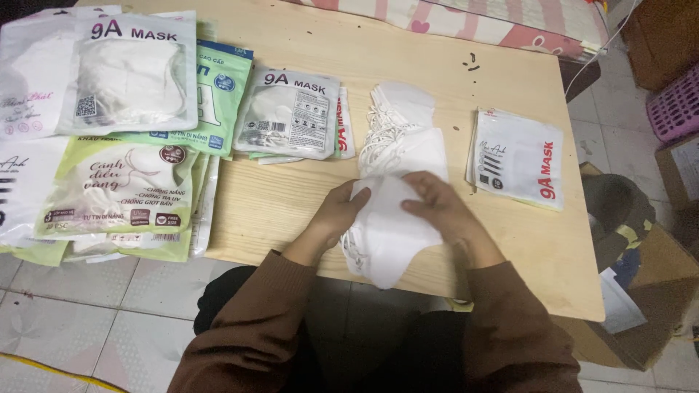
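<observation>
My left hand (336,212) and my right hand (437,204) both grip a stack of folded white face masks (389,233) at the near edge of a low wooden table (524,247). The fingers pinch the stack's upper edge from either side. Just behind it lies a second pile of loose white masks (399,135) with tangled ear loops. A stack of empty white mask pouches (518,156) lies flat to the right of that pile.
Filled mask packets (291,113) lie left of centre. More packets, white and green (120,189), overlap at the table's left end. A cardboard box (648,291) and a pink basket (677,105) stand on the tiled floor at right.
</observation>
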